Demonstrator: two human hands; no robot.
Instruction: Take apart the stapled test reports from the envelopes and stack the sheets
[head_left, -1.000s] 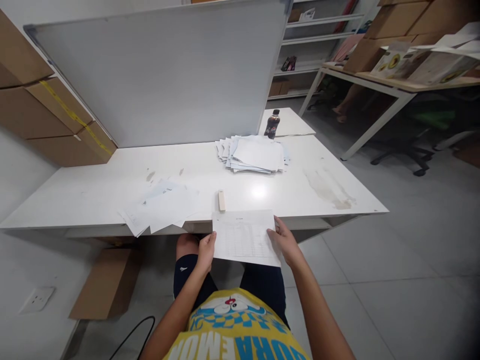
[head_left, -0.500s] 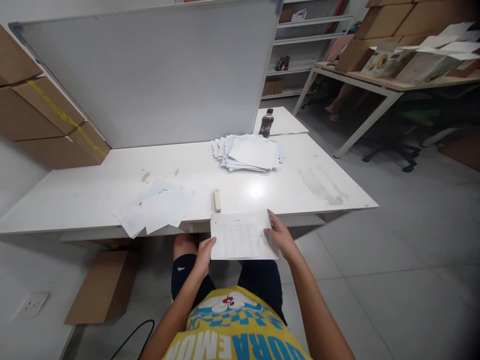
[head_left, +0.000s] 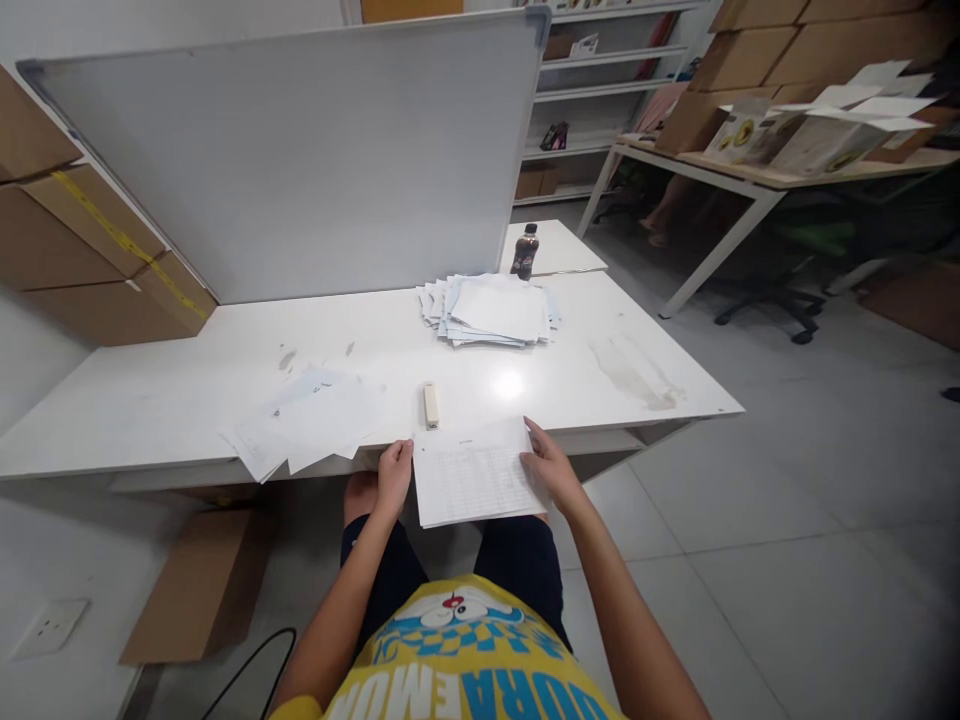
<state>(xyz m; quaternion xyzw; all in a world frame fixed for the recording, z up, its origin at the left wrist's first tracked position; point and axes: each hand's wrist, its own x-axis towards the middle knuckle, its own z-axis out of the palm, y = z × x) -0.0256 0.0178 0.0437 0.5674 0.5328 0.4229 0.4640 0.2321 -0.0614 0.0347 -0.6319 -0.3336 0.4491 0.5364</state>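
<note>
A small stack of printed sheets (head_left: 476, 475), marked with a faint table, lies tilted at the desk's front edge and overhangs it. My right hand (head_left: 553, 468) grips the right edge, thumb on top and fingers underneath. At the upper left corner of the sheets, my left hand (head_left: 394, 477) is closed with its fingertips against the edge; how much paper it pinches is hard to see. Just beyond the sheets stands a cream stapler (head_left: 430, 405), touched by neither hand.
Loose papers (head_left: 322, 425) lie left on the white desk (head_left: 225, 385), some past its edge. A thick paper pile (head_left: 495, 310) and a dark drink bottle (head_left: 525, 252) are farther back. A whiteboard (head_left: 300, 170) leans behind, beside cardboard boxes (head_left: 112, 300).
My left hand has moved up along the sheets' left side, from the lower edge to the upper corner. My right hand keeps its hold. The view has shifted slightly.
</note>
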